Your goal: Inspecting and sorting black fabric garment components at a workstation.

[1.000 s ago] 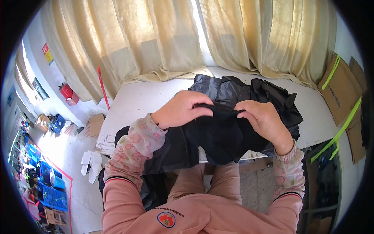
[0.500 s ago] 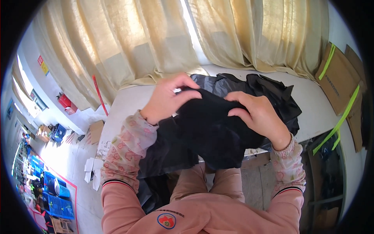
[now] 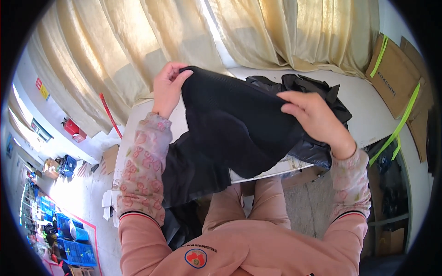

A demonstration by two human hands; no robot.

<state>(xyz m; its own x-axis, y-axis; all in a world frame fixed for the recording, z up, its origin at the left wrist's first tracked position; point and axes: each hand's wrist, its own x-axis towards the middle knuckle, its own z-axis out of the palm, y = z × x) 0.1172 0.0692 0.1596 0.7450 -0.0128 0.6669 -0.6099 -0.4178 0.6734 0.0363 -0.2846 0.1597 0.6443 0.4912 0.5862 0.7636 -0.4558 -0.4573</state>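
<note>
A black piece of cloth [image 3: 235, 124] hangs spread between my two hands above the table's front edge. My left hand [image 3: 169, 87] is closed on its upper left corner, thumb over the top edge. At the right, my right hand [image 3: 315, 117] pinches the cloth's upper right side between thumb and fingers. What kind of item the cloth is, I cannot tell. Behind it and to the right lies a crumpled black plastic bag [image 3: 317, 92] on the table. More black sheet material [image 3: 195, 172] drapes over the front edge below my left hand.
The white table [image 3: 370, 110] stands against beige curtains [image 3: 124, 50]. Flat cardboard [image 3: 397, 80] with bright green strips leans at the right. Blue crates [image 3: 78, 250] and a red fire extinguisher [image 3: 70, 126] are off to the left. White paper pieces [image 3: 107, 204] hang by the table's left corner.
My hands have moved apart, the left one up and to the left, the right one slightly to the right. The bunched black cloth is now stretched out between them.
</note>
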